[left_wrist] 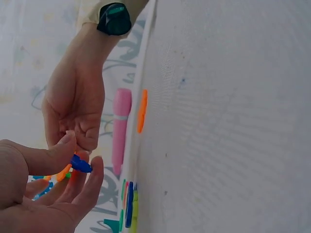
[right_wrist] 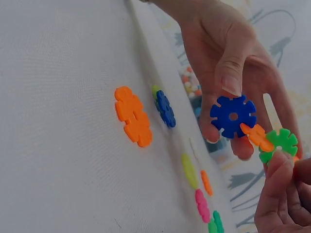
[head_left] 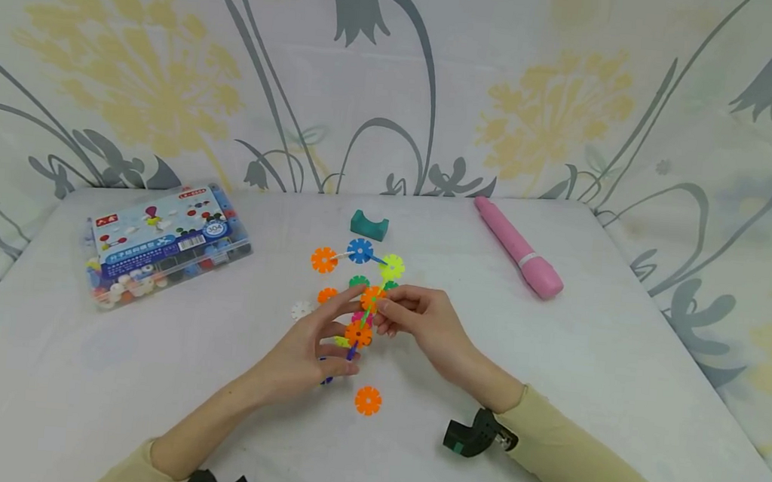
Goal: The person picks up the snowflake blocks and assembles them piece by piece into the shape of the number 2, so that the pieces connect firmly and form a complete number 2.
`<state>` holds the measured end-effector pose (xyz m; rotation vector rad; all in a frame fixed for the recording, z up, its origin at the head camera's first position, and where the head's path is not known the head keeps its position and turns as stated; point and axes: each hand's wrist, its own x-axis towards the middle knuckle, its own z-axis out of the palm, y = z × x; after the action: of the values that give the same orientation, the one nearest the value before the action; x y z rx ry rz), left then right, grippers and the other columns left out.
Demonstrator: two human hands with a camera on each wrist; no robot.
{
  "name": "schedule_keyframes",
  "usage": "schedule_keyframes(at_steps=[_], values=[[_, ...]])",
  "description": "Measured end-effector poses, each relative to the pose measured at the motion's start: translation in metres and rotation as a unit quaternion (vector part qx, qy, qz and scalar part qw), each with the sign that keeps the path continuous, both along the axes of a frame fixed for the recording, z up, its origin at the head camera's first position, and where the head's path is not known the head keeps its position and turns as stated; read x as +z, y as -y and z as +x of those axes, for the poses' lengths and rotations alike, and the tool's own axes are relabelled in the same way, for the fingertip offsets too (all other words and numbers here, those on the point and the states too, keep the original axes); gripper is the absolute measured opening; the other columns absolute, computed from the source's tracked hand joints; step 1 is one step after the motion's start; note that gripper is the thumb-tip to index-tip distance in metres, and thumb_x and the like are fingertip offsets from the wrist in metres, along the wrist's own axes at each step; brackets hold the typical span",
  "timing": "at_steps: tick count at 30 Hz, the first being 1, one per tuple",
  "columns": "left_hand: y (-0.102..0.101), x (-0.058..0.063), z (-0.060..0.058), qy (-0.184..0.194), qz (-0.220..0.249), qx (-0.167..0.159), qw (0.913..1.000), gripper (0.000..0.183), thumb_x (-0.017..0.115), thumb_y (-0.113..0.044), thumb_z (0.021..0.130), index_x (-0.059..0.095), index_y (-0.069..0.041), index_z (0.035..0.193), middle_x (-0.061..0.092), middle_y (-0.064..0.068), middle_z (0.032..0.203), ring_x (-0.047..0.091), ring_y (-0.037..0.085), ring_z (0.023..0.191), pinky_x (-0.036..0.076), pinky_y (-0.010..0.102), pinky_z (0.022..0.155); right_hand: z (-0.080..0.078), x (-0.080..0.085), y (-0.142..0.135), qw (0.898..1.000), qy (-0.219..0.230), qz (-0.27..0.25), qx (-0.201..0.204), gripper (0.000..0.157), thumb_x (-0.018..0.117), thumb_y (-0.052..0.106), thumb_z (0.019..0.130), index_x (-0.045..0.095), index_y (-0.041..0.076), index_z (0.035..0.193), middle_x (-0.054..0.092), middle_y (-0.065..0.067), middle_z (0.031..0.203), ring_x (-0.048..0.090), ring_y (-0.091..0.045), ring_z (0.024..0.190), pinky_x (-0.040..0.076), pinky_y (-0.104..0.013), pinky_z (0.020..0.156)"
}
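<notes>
A curved chain of interlocking plastic snowflake discs hangs between both hands, with orange, blue (head_left: 360, 251), yellow (head_left: 392, 266) and green discs. My left hand (head_left: 302, 352) pinches the chain's near end, its thumb on the dark blue disc (right_wrist: 233, 116) and fingers behind it. My right hand (head_left: 430, 324) pinches the chain farther along, near an orange disc (head_left: 372, 299) and a green disc (right_wrist: 282, 143). Below them on the table lies a loose orange disc (head_left: 368, 401). More loose discs, among them a white disc (head_left: 301, 310), lie partly hidden behind the hands.
A clear plastic box (head_left: 168, 246) of colourful pieces stands on the left of the white-covered table (head_left: 588, 348). At the back are a teal curved block (head_left: 369, 225) and, farther right, a pink microphone-shaped object (head_left: 518, 248). A patterned cloth hangs behind.
</notes>
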<state>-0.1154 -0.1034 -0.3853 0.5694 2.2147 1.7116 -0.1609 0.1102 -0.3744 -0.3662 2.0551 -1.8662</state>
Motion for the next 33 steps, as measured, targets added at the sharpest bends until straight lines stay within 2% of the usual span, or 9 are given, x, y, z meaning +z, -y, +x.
schedule_keyframes(at_steps=[9,22,29,31,33], values=[[0.0,0.001,0.002,0.011,-0.026,0.0,0.9996,0.095,0.073,0.004,0.086,0.021,-0.024,0.16,0.03,0.008,0.162,0.058,0.033,0.121,0.056,0.037,0.094,-0.003,0.004,-0.003,0.999,0.003,0.036,0.018,0.023,0.063,0.012,0.099,0.07,-0.006,0.111,0.072,-0.008,0.088,0.067,-0.017,0.079,0.058,-0.026,0.077],[0.001,0.003,0.001,0.022,-0.02,0.018,0.9994,0.093,0.075,0.002,0.084,0.025,-0.019,0.16,0.037,0.015,0.156,0.061,0.034,0.116,0.058,0.036,0.09,-0.004,0.003,-0.002,0.998,-0.008,0.061,0.021,0.02,0.062,0.016,0.1,0.07,0.0,0.107,0.072,-0.008,0.089,0.066,-0.02,0.08,0.058,-0.029,0.077],[0.001,0.006,-0.001,0.036,-0.001,0.055,0.9979,0.097,0.075,0.007,0.082,0.028,-0.027,0.159,0.04,0.008,0.154,0.062,0.028,0.108,0.058,0.033,0.089,-0.009,0.002,-0.004,0.994,-0.058,0.096,0.014,0.025,0.058,0.019,0.102,0.069,-0.003,0.108,0.071,-0.014,0.091,0.067,-0.023,0.082,0.058,-0.028,0.077],[0.001,0.006,-0.002,0.032,-0.001,0.057,0.9979,0.097,0.075,0.008,0.082,0.028,-0.028,0.159,0.039,0.008,0.155,0.061,0.027,0.107,0.057,0.033,0.091,-0.012,-0.001,-0.004,0.988,-0.08,0.128,0.024,0.023,0.06,0.017,0.1,0.069,-0.002,0.109,0.071,-0.014,0.093,0.068,-0.024,0.083,0.057,-0.029,0.077],[0.003,0.006,-0.003,0.03,-0.002,0.055,0.998,0.096,0.074,0.009,0.082,0.027,-0.027,0.159,0.038,0.009,0.156,0.061,0.028,0.106,0.057,0.034,0.091,-0.016,-0.005,-0.003,0.978,-0.105,0.175,0.04,0.021,0.063,0.016,0.098,0.071,0.001,0.11,0.072,-0.011,0.095,0.067,-0.021,0.085,0.057,-0.028,0.079]])
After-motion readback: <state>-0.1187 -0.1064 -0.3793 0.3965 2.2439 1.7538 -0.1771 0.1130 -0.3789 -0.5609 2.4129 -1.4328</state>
